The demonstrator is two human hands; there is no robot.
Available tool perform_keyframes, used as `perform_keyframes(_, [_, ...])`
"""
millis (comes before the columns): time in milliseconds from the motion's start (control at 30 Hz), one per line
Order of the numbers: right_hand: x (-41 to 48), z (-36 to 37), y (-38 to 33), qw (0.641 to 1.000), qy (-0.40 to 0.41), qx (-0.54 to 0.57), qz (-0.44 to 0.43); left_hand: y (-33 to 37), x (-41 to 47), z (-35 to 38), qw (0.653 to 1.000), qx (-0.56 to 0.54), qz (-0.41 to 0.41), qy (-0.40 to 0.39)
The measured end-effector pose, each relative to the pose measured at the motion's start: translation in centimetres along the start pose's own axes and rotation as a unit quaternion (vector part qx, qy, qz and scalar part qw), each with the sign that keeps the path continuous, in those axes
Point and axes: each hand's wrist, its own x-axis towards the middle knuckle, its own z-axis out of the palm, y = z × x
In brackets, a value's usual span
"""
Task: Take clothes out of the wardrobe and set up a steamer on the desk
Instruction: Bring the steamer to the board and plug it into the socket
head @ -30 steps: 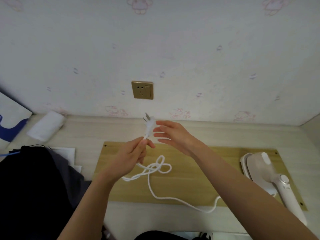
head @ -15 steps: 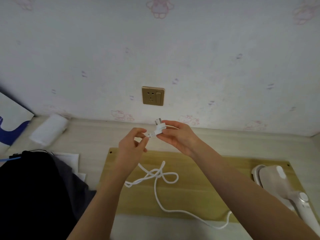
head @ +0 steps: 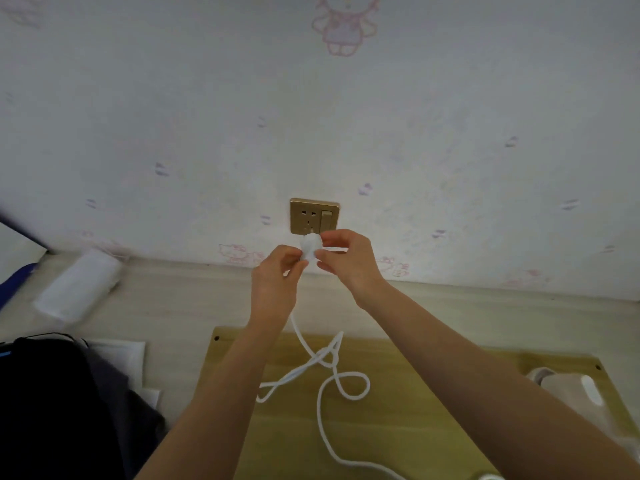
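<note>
Plugging-in seems the step in hand: at frame centre the left hand (head: 275,277) and right hand (head: 348,263) both pinch the white plug (head: 310,247) just below the gold socket (head: 313,216), the steamer (head: 571,393) lying lower right, so next the prongs need aligning with its holes.

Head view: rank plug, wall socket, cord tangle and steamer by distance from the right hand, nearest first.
1. plug: pinched by the right hand, at its left side.
2. wall socket: on the wall, just above the hand.
3. cord tangle: below, on the wooden board.
4. steamer: far right end of the board.
</note>
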Motion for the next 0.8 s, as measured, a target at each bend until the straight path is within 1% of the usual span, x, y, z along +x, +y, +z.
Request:
perform_keyframes(67, [0.7,1.0,0.2,0.997,0.015,-0.057,-0.042,-0.8,0.8,0.5,0.999,-0.039,-0.016,0.007])
perform_keyframes(133, [1.3,1.7,0.4,0.993,0.028,-0.086,-0.071,-1.5,1.5,1.0,0.997,-0.063,-0.029,0.013])
perform_keyframes(233, [1.6,2.4,0.9,0.99,0.052,-0.096,-0.092,-2.6,2.3,1.9,0.992,-0.118,-0.046,0.011])
perform_keyframes(333, [1.8,2.8,1.7,0.988,0.071,-0.096,-0.097,-3.2,2.8,2.5,0.987,-0.15,-0.05,0.001])
perform_keyframes(567, [2.3,3.1,2.8,0.98,0.083,-0.132,-0.127,-3.8,3.2,3.5,0.978,-0.199,-0.065,-0.002])
perform_keyframes(700, [2.6,3.1,2.6,0.974,0.11,-0.134,-0.146,-3.4,3.4,3.6,0.973,-0.226,-0.054,-0.012])
perform_keyframes(800, [2.8,3.1,2.5,0.966,0.129,-0.147,-0.166,-3.3,3.5,3.7,0.963,-0.257,-0.075,-0.024])
